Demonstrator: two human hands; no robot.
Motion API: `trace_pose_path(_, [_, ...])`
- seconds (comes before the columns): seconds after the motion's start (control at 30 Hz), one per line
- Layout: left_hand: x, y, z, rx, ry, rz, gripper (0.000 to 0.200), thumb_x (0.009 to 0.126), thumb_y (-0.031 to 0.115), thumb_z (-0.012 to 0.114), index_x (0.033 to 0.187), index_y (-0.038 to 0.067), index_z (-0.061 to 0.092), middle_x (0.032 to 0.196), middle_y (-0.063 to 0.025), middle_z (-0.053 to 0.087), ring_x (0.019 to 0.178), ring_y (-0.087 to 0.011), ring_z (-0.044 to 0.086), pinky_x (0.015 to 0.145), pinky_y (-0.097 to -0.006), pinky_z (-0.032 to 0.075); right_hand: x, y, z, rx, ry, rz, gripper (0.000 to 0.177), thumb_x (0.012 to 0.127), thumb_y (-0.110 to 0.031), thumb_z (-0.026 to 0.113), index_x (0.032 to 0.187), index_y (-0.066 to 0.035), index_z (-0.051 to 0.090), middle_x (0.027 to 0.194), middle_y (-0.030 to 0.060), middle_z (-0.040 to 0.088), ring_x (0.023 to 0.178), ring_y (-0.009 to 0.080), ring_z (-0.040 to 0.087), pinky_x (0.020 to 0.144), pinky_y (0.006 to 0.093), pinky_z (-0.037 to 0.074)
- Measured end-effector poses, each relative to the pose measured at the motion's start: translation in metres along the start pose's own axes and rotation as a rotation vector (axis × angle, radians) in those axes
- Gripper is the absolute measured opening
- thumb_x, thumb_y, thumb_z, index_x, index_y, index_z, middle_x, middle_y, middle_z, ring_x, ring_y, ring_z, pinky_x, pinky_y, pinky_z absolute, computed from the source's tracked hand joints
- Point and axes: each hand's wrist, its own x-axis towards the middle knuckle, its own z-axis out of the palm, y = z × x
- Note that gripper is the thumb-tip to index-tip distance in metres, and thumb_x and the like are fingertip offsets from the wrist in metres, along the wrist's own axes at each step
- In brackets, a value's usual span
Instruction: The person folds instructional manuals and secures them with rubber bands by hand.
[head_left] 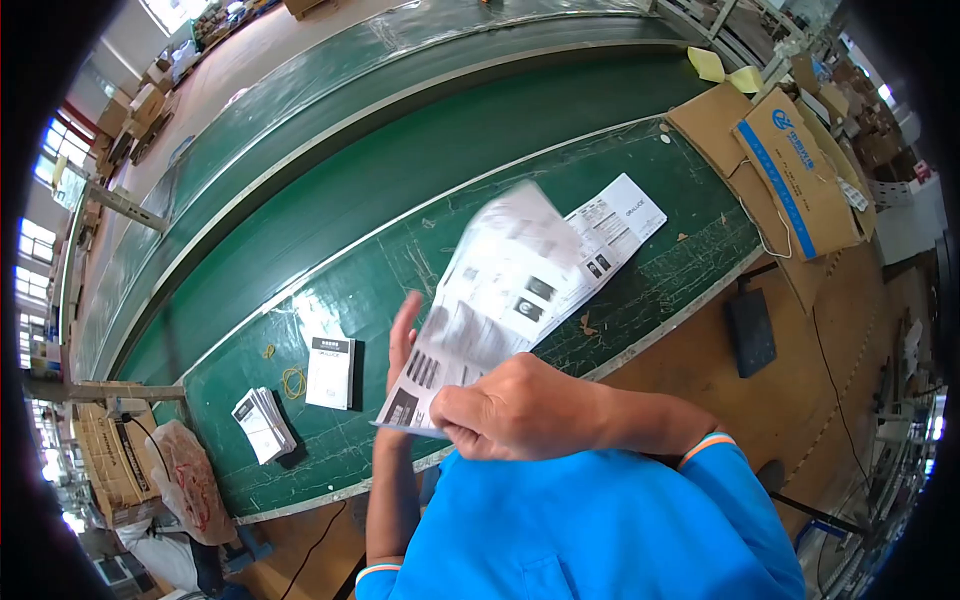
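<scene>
A long printed leaflet [470, 325] with creases and small pictures rises in a curve from the bench, its upper part blurred by motion. At its lower end my right hand [520, 405] is closed, thumb and fingers pinching the edge. My left hand [403, 345] stands behind the left side of the leaflet; its visible fingers are stretched upward, while the palm is mostly hidden by the paper. Flat printed sheets [625, 215] lie on the green bench under and beyond the raised leaflet.
Left on the bench [370, 270] are a stack of booklets [331, 373], a fanned bundle of folded leaflets [262, 425] and a yellow rubber band [293, 383]. A conveyor belt [420, 135] runs behind. Flattened cardboard [790, 180] leans at the right end.
</scene>
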Motion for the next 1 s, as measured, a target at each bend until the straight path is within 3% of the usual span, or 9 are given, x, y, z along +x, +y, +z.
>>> trace_pose_path(0.07, [0.007,-0.001,-0.035,0.493,-0.45,0.453,0.067,0.057,0.026,0.077,0.116,0.009,0.05,0.129,-0.0118,0.038,0.116,-0.0285,0.039,0.101,-0.0407,0.022,0.013,-0.012,-0.023,0.186,0.063,-0.061,0.013,0.072,-0.007,0.06,0.08,-0.008,0.051,0.06,0.0076,0.053,0.048,0.0234,0.055,0.044,0.0313,0.045])
trace_pose_path(0.13, [-0.019,0.016,-0.034,0.05,-0.319,-0.19,0.054,0.052,0.025,0.08,0.099,0.007,0.06,0.118,-0.0089,0.05,0.114,-0.0275,0.041,0.099,-0.0393,0.024,0.015,-0.005,-0.044,0.289,0.011,0.106,0.012,0.076,-0.01,0.059,0.086,-0.008,0.054,0.065,0.0069,0.055,0.054,0.0175,0.058,0.049,0.0265,0.045])
trace_pose_path(0.37, [-0.022,-0.012,-0.033,0.662,-0.215,0.075,0.035,0.056,0.021,0.077,0.085,0.011,0.06,0.104,-0.0002,0.056,0.116,-0.0266,0.038,0.097,-0.0429,0.021,0.029,0.021,-0.086,0.456,0.328,0.116,0.012,0.084,-0.013,0.052,0.09,-0.002,0.052,0.075,0.001,0.054,0.067,0.0034,0.051,0.059,0.0167,0.041])
trace_pose_path(0.63, [-0.017,-0.057,-0.028,0.192,-0.378,-0.28,0.041,0.064,0.014,0.072,0.097,0.0,0.051,0.101,-0.0083,0.054,0.102,-0.0162,0.049,0.086,-0.03,0.038,0.009,0.047,-0.134,0.458,0.496,0.214,0.016,0.084,-0.019,0.053,0.092,-0.004,0.053,0.074,-0.0006,0.056,0.067,0.0018,0.049,0.06,0.0164,0.041])
trace_pose_path(0.7, [-0.012,-0.092,-0.025,0.14,-0.489,-0.221,0.057,0.065,0.013,0.072,0.112,-0.004,0.043,0.106,-0.0104,0.052,0.099,-0.0164,0.05,0.084,-0.0287,0.041,-0.006,0.045,-0.144,0.202,0.659,0.238,0.012,0.08,-0.013,0.056,0.087,-0.004,0.054,0.07,-0.0009,0.054,0.063,0.0035,0.051,0.057,0.0201,0.044])
trace_pose_path(0.8, [0.006,-0.096,0.01,0.145,-0.527,-0.315,0.044,0.063,0.001,0.069,0.103,-0.006,0.052,0.09,-0.01,0.061,0.082,-0.0169,0.057,0.076,-0.029,0.045,-0.044,0.032,-0.159,-0.266,0.759,0.274,0.014,0.078,-0.006,0.057,0.091,-0.003,0.053,0.072,0.0066,0.057,0.066,0.0106,0.056,0.059,0.0262,0.045])
trace_pose_path(0.87, [0.027,-0.129,0.019,0.12,-0.627,-0.156,0.033,0.077,0.004,0.053,0.109,-0.006,0.048,0.102,-0.0139,0.056,0.093,-0.0209,0.055,0.079,-0.0334,0.046,-0.065,0.008,-0.163,-0.439,0.84,0.309,0.012,0.076,-0.006,0.057,0.085,-0.004,0.049,0.072,0.015,0.056,0.064,0.0287,0.058,0.055,0.0327,0.044])
trace_pose_path(0.9, [0.036,-0.122,0.022,0.462,-0.723,-0.4,0.047,0.082,0.029,0.056,0.113,-0.005,0.047,0.111,-0.0158,0.051,0.101,-0.0263,0.048,0.084,-0.0367,0.039,-0.075,-0.009,-0.16,-0.663,0.882,0.346,0.012,0.076,-0.008,0.057,0.08,-0.004,0.047,0.07,0.0124,0.055,0.064,0.0301,0.057,0.053,0.0359,0.043])
trace_pose_path(1.0, [0.057,-0.161,0.046,0.594,-0.812,-0.31,0.053,0.082,0.026,0.057,0.117,-0.01,0.04,0.115,-0.0179,0.049,0.106,-0.0246,0.046,0.089,-0.033,0.038,-0.126,-0.047,-0.126,-0.956,0.837,0.494,0.014,0.075,-0.009,0.057,0.073,-0.005,0.044,0.062,0.0091,0.049,0.06,0.026,0.053,0.052,0.0353,0.044])
